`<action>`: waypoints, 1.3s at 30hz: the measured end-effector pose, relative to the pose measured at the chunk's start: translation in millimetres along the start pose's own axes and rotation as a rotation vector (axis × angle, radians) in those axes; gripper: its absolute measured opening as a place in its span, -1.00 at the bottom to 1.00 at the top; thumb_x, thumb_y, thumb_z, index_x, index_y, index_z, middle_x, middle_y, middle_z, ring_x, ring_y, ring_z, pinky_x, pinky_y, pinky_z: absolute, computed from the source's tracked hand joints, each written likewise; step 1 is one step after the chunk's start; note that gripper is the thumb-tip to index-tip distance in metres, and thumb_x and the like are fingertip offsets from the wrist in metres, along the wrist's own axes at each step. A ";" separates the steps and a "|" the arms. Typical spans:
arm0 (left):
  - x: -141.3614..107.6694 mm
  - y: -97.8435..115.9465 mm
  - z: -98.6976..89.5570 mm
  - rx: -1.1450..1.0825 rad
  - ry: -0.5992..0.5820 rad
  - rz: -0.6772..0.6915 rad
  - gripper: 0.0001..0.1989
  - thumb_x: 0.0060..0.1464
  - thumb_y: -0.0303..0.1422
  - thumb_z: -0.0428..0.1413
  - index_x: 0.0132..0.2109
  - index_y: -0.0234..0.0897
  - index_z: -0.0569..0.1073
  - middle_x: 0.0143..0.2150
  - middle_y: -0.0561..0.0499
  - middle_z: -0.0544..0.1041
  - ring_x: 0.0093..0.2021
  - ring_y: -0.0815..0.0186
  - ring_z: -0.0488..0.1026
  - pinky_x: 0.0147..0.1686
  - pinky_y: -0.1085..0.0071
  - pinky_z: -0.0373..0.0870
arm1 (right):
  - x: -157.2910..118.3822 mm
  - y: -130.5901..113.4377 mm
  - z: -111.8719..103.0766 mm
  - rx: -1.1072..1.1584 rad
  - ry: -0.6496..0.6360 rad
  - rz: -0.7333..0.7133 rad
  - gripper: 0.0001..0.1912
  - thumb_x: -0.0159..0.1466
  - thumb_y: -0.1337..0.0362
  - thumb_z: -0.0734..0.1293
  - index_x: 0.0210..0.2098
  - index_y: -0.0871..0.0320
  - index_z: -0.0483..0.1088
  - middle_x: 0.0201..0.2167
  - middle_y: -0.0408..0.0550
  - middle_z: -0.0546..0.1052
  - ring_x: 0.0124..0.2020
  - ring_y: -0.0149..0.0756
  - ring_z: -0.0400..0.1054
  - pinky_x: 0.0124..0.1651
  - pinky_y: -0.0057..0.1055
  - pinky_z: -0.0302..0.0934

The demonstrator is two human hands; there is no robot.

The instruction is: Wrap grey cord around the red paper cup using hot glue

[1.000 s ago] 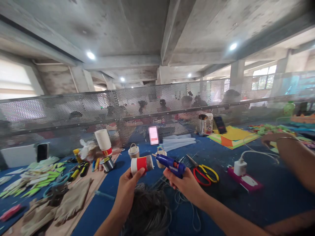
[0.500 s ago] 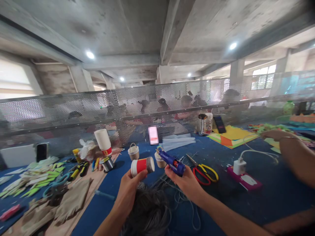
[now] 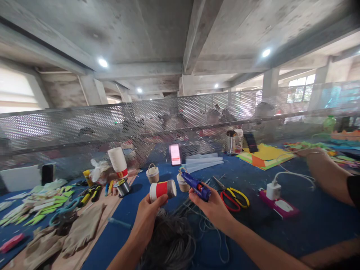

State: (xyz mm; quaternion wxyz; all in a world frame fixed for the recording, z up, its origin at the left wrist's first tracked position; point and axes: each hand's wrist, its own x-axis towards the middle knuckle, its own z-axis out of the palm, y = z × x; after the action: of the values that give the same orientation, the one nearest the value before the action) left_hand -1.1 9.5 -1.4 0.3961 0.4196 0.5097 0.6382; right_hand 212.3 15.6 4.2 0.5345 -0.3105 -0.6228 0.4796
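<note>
My left hand (image 3: pixel 150 213) is closed around a red and white paper cup (image 3: pixel 162 190), which lies on its side in the air with its grey-wrapped end to the right. A blue glue gun (image 3: pixel 197 185) is gripped in my right hand (image 3: pixel 212 208), its nozzle pointing up and left, apart from the cup. Behind the nozzle stands a small beige cup (image 3: pixel 182 183), partly hidden. Another small cup with a handle (image 3: pixel 152 173) stands behind the held cup. Grey cord (image 3: pixel 168 243) lies in a heap below my hands.
Red and yellow scissors (image 3: pixel 233 198) lie right of my right hand, before a magenta power strip (image 3: pixel 278 203). Stacked paper cups (image 3: pixel 117 161), a wire spool (image 3: pixel 123 186) and gloves (image 3: pixel 84 228) are at left. Another person's arm (image 3: pixel 326 172) reaches in at right.
The glue gun and my right hand have shifted very slightly. At the right, the other person's arm has moved and a dark sleeve now shows. My left hand and the cup look almost unmoved.
</note>
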 end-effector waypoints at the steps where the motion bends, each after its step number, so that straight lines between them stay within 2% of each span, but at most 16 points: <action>1: 0.2 -0.5 -0.2 0.001 -0.005 0.005 -0.64 -0.21 -0.26 0.36 -0.25 -0.38 0.58 -0.44 0.03 0.57 -0.42 0.32 0.42 -0.35 0.43 0.30 | -0.1 -0.5 0.0 -0.004 -0.002 -0.001 -0.72 0.23 0.07 0.39 -0.26 0.19 0.45 -0.38 -0.14 0.45 -0.35 -0.38 0.26 -0.23 -0.47 0.18; 12: 2.3 -6.0 -3.3 0.037 -0.057 0.032 -0.73 -0.11 -0.31 0.30 -0.24 -0.37 0.55 -0.42 0.05 0.53 -0.42 0.34 0.36 -0.37 0.44 0.24 | 1.2 2.2 -2.7 -0.088 0.004 -0.103 -0.81 0.26 0.17 0.35 -0.19 0.14 0.40 -0.35 -0.17 0.44 -0.35 -0.41 0.26 -0.25 -0.50 0.18; 16: 2.5 -6.3 -3.4 0.018 -0.062 0.019 -0.71 -0.11 -0.31 0.31 -0.21 -0.35 0.55 -0.41 0.05 0.54 -0.43 0.35 0.38 -0.39 0.46 0.26 | 7.1 4.2 -11.4 -0.176 0.027 -0.161 -0.80 0.23 0.18 0.35 -0.21 0.14 0.33 -0.33 -0.15 0.45 -0.33 -0.36 0.32 -0.23 -0.48 0.22; 18: 2.2 -5.6 -2.8 -0.002 -0.070 0.013 -0.69 -0.12 -0.30 0.32 -0.20 -0.35 0.55 -0.39 0.05 0.56 -0.43 0.35 0.39 -0.38 0.46 0.28 | 11.7 4.3 -19.6 -0.311 0.042 -0.159 -0.75 0.21 0.20 0.35 -0.15 0.13 0.31 -0.28 -0.10 0.49 -0.29 -0.30 0.38 -0.19 -0.43 0.25; 21: 1.4 -3.3 -1.5 -0.029 -0.081 0.021 -0.66 -0.13 -0.28 0.33 -0.18 -0.36 0.56 -0.34 0.01 0.59 -0.38 0.30 0.45 -0.33 0.43 0.33 | 17.2 3.4 -33.7 -0.685 0.091 -0.122 -0.60 0.19 0.26 0.35 0.00 0.16 0.28 -0.13 0.04 0.51 -0.13 -0.16 0.41 -0.05 -0.30 0.23; 23: 0.2 -1.1 -0.3 -0.031 -0.071 0.027 -0.64 -0.14 -0.28 0.34 -0.16 -0.37 0.57 -0.32 0.00 0.60 -0.35 0.29 0.47 -0.29 0.42 0.35 | 18.7 2.6 -42.5 -0.868 0.102 -0.097 -0.53 0.20 0.27 0.33 0.09 0.20 0.25 0.00 0.14 0.47 0.01 -0.07 0.37 0.06 -0.23 0.18; 26: -2.9 2.8 1.8 -0.012 -0.052 0.026 -0.61 -0.18 -0.26 0.35 -0.18 -0.38 0.58 -0.36 0.00 0.61 -0.39 0.28 0.48 -0.32 0.41 0.37 | 17.6 3.2 -53.7 -1.030 0.063 -0.054 -0.53 0.25 0.25 0.28 0.13 0.23 0.24 0.10 0.18 0.42 0.11 -0.04 0.30 0.12 -0.20 0.12; 31: -5.4 4.1 3.4 -0.002 -0.044 0.004 -0.56 -0.27 -0.19 0.37 -0.22 -0.39 0.60 -0.37 -0.04 0.62 -0.41 0.21 0.51 -0.38 0.36 0.40 | 12.4 15.1 -69.9 -1.267 0.058 0.048 -0.57 0.32 0.23 0.21 0.16 0.21 0.24 0.12 0.20 0.41 0.13 0.01 0.27 0.12 -0.14 0.06; 39: 1.3 -4.0 -0.8 0.004 -0.069 0.035 -0.66 -0.20 -0.25 0.36 -0.26 -0.37 0.58 -0.47 0.06 0.55 -0.39 0.26 0.47 -0.31 0.39 0.37 | 11.7 34.0 -77.9 -1.490 0.106 0.143 -0.53 0.33 0.34 0.23 0.22 0.23 0.20 0.05 0.22 0.44 0.06 0.03 0.30 0.02 -0.16 0.07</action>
State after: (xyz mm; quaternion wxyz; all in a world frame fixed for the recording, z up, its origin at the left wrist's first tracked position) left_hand -1.9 11.1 -5.3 0.4015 0.4508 0.4896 0.6292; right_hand 280.4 58.6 -25.5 0.1796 -0.6525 -0.7344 -0.0509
